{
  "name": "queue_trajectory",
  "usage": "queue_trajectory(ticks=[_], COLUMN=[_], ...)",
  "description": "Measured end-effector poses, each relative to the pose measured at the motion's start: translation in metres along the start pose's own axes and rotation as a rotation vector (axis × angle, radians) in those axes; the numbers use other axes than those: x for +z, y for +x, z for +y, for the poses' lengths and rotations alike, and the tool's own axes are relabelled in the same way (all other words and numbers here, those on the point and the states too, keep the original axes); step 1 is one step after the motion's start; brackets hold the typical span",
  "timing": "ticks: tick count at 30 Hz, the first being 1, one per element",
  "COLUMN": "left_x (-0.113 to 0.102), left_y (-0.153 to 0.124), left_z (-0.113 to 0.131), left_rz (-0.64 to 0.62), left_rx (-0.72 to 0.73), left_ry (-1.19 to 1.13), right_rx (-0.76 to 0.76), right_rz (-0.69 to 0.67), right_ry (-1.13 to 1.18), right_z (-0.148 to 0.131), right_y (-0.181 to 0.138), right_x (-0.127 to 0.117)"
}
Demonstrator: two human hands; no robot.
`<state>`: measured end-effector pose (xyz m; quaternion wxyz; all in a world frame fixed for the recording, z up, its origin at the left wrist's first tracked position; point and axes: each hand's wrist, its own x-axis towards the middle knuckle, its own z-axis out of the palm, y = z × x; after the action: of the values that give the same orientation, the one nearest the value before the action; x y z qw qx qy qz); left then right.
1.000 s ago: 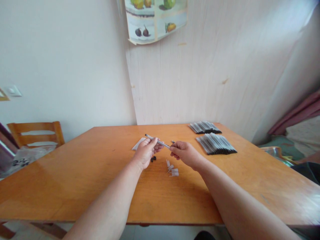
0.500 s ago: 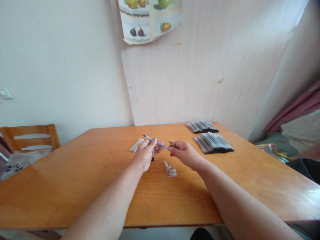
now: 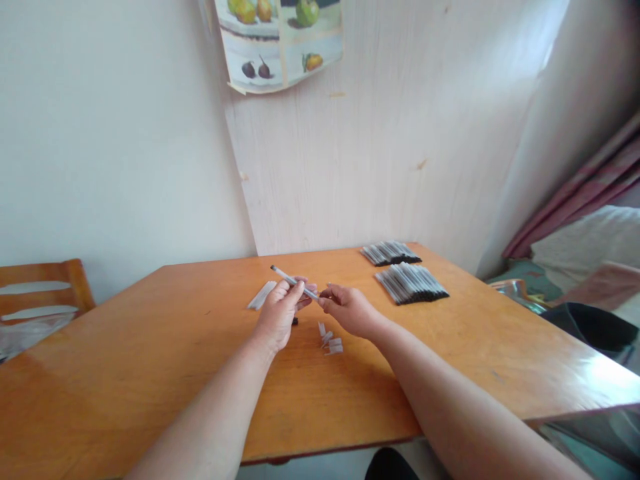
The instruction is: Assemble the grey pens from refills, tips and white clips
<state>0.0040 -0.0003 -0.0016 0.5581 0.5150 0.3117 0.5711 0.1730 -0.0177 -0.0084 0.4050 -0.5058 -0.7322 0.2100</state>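
Small clear plastic pieces [image 3: 331, 343] lie loose on the table [image 3: 165, 373], lower centre of frame; a black bit [image 3: 295, 321] shows just beside the left hand [image 3: 280, 313]. A dropped wrist could knock these. Mid-frame: left hand grips pen [image 3: 283, 274] along its barrel, right hand [image 3: 347, 310] pinches its lower-right end. Too hard a push or twist there could probably skid it through the left pinch. Pen's dark end sticks out past left thumb, toward upper left. Farther: white sticks [image 3: 261, 295] left of centre, near pen pile [image 3: 413, 285], then far pen pile [image 3: 391, 253], right of centre.

The pen [image 3: 285, 275] looks plastic, the table [image 3: 150, 360] glossy wood.
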Motion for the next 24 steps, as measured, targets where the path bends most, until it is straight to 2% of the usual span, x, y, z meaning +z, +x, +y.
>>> queue_trajectory(ticks=[4,7,12,17,21,24], left_x=[-0.003,-0.004,-0.010,-0.018,-0.021,-0.022], left_y=[0.002,0.003,0.006,0.008,0.008,0.009], left_z=[-0.005,-0.010,-0.016,-0.015,-0.014,-0.014], left_rz=[0.004,-0.060,-0.119,-0.133,-0.110,-0.105], left_rx=[0.130,0.270,0.429,0.535,0.576,0.614], left_ry=[0.284,0.502,0.788,1.105,1.365,1.457], right_rx=[0.004,0.005,-0.009,0.038,0.066,0.087], right_rz=[0.120,0.188,0.239,0.193,0.073,-0.002], right_ry=[-0.027,0.061,0.156,-0.024,-0.186,-0.255], right_z=[-0.003,-0.006,-0.006,-0.006,-0.006,-0.007], right_y=[-0.001,-0.002,-0.003,-0.005,-0.006,-0.007], right_x=[-0.005,-0.007,-0.009,-0.012,-0.014,-0.015])
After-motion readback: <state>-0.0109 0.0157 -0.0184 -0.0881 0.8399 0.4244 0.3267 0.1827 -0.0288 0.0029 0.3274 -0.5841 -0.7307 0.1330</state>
